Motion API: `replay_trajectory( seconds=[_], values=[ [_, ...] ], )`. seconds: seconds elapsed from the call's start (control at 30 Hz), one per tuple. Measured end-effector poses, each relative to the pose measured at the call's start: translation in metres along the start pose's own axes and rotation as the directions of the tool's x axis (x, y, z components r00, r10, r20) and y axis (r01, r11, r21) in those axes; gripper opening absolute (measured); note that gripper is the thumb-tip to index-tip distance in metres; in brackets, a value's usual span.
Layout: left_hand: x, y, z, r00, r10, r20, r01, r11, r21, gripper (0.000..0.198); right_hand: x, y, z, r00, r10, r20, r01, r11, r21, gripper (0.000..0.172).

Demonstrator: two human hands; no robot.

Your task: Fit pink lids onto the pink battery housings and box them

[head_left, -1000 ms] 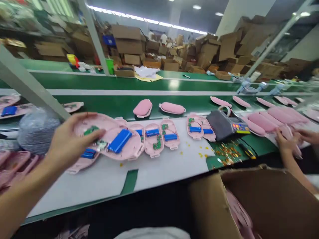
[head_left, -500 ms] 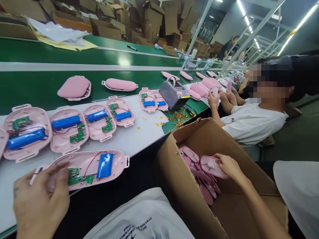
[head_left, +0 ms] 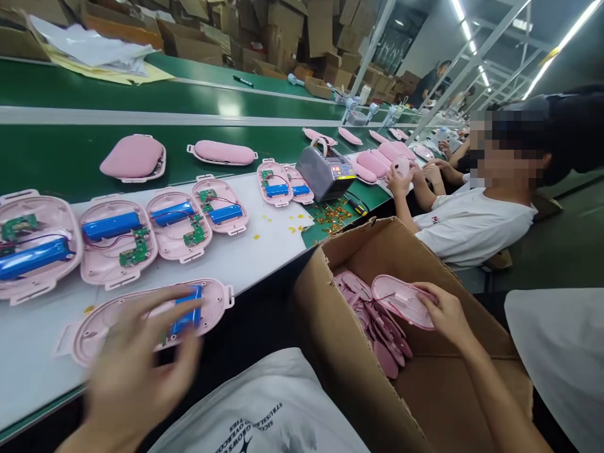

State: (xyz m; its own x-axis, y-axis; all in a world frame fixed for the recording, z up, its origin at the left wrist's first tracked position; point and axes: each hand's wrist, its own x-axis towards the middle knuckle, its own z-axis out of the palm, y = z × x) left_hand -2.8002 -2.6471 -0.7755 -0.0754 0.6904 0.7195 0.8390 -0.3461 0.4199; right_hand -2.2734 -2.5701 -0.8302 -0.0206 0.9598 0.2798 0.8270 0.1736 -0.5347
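My left hand [head_left: 139,358] is blurred, its fingers loosely spread and the palm closed on nothing; it is over an open pink shell [head_left: 214,303] at the front edge of the white work surface [head_left: 264,261], and I cannot tell whether my fingertips touch it. Between and beyond my fingers shows that shell's blue battery [head_left: 185,323]. My right hand [head_left: 443,311] is closed on one end of a pink panel [head_left: 399,301], gripping it tilted inside the mouth of a cardboard box [head_left: 316,314], above a heap of pink pieces [head_left: 384,336]. Past my left hand, a row of open shells [head_left: 101,261] stands side by side, each with a blue battery and a green circuit board. Behind them, on the green tabletop [head_left: 174,135], lie two padded pink cases [head_left: 132,157]. Farther right come a grey machine [head_left: 325,176], scattered orange scraps [head_left: 333,216] and a screwdriver [head_left: 357,204]; beyond the box, a co-worker in a white shirt [head_left: 472,226] holds a small pink piece [head_left: 402,166].
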Motion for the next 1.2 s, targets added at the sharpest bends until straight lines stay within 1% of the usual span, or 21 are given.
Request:
replay_trajectory(
  seconds=[0.03,0.07,0.13,0.17,0.2,0.23,0.27,0.3,0.33,0.37,0.43,0.5,0.53,0.6,0.67,0.7,0.8,0.87,0.97,1.07,1.2],
  values=[
    [0.014,0.024,0.016,0.979,0.166,0.12,-0.156,0.984,-0.082,0.038,-0.003,-0.005,-0.008,0.999,0.029,-0.036,-0.027,0.998,0.049,0.033],
    [0.03,0.048,0.035,0.934,0.295,0.202,-0.258,0.947,-0.191,0.036,-0.007,-0.012,-0.017,0.995,0.06,-0.079,-0.052,0.994,0.1,0.034],
    [0.059,0.093,0.081,0.796,0.448,0.408,-0.31,0.88,-0.361,0.031,-0.012,-0.025,-0.034,0.976,0.117,-0.181,-0.081,0.977,0.198,0.034],
    [0.072,0.113,0.107,0.73,0.492,0.474,-0.322,0.86,-0.396,0.03,-0.014,-0.032,-0.042,0.959,0.143,-0.243,-0.084,0.967,0.239,0.035],
    [0.081,0.13,0.132,0.669,0.515,0.535,-0.322,0.85,-0.417,0.04,-0.015,-0.039,-0.05,0.937,0.167,-0.307,-0.08,0.957,0.277,0.035],
    [0.089,0.146,0.157,0.626,0.513,0.587,-0.295,0.853,-0.431,0.058,-0.015,-0.045,-0.057,0.911,0.188,-0.368,-0.07,0.948,0.31,0.036],
    [0.093,0.16,0.179,0.604,0.491,0.628,-0.248,0.864,-0.438,0.073,-0.015,-0.05,-0.064,0.883,0.207,-0.422,-0.058,0.939,0.338,0.036],
    [0.095,0.171,0.199,0.583,0.477,0.658,-0.204,0.869,-0.45,0.079,-0.015,-0.054,-0.07,0.855,0.222,-0.469,-0.043,0.931,0.362,0.037],
    [0.094,0.18,0.215,0.569,0.468,0.676,-0.164,0.87,-0.464,0.074,-0.015,-0.058,-0.075,0.829,0.233,-0.508,-0.027,0.925,0.379,0.038],
    [0.093,0.188,0.228,0.562,0.467,0.682,-0.132,0.866,-0.483,0.06,-0.015,-0.06,-0.08,0.808,0.238,-0.539,-0.014,0.923,0.385,0.038],
    [0.087,0.197,0.24,0.573,0.479,0.665,-0.098,0.846,-0.524,0.029,-0.017,-0.062,-0.086,0.772,0.233,-0.592,-0.01,0.935,0.355,0.038],
    [0.083,0.202,0.24,0.61,0.481,0.63,-0.068,0.824,-0.563,0.024,-0.02,-0.062,-0.088,0.747,0.204,-0.632,-0.031,0.961,0.274,0.035],
    [0.083,0.203,0.237,0.63,0.477,0.612,-0.055,0.814,-0.578,0.022,-0.022,-0.062,-0.088,0.747,0.185,-0.639,-0.046,0.973,0.228,0.034],
    [0.086,0.203,0.229,0.663,0.467,0.585,-0.033,0.799,-0.6,0.016,-0.026,-0.062,-0.084,0.778,0.155,-0.609,-0.061,0.983,0.172,0.032],
    [0.091,0.201,0.224,0.681,0.458,0.571,-0.016,0.789,-0.614,0.008,-0.027,-0.063,-0.078,0.811,0.154,-0.565,-0.058,0.981,0.184,0.032],
    [0.093,0.201,0.223,0.684,0.459,0.567,-0.014,0.786,-0.619,0.005,-0.027,-0.065,-0.074,0.816,0.159,-0.555,-0.055,0.978,0.2,0.032],
    [0.095,0.198,0.224,0.696,0.455,0.556,0.021,0.761,-0.649,0.012,-0.022,-0.072,-0.065,0.813,0.154,-0.562,-0.046,0.978,0.203,0.032],
    [0.093,0.196,0.227,0.716,0.431,0.549,0.072,0.737,-0.673,0.02,-0.019,-0.077,-0.062,0.822,0.112,-0.558,-0.037,0.989,0.144,0.03],
    [0.088,0.192,0.231,0.729,0.418,0.542,0.111,0.709,-0.697,0.02,-0.017,-0.08,-0.061,0.818,0.056,-0.572,-0.048,0.998,0.03,0.028],
    [0.085,0.186,0.235,0.743,0.406,0.533,0.14,0.684,-0.716,0.019,-0.017,-0.076,-0.059,0.805,0.1,-0.585,-0.107,0.994,0.022,0.029],
    [0.084,0.182,0.238,0.77,0.371,0.518,0.175,0.658,-0.732,0.031,-0.017,-0.07,-0.054,0.799,0.168,-0.577,-0.18,0.983,0.037,0.032]
  ],
)
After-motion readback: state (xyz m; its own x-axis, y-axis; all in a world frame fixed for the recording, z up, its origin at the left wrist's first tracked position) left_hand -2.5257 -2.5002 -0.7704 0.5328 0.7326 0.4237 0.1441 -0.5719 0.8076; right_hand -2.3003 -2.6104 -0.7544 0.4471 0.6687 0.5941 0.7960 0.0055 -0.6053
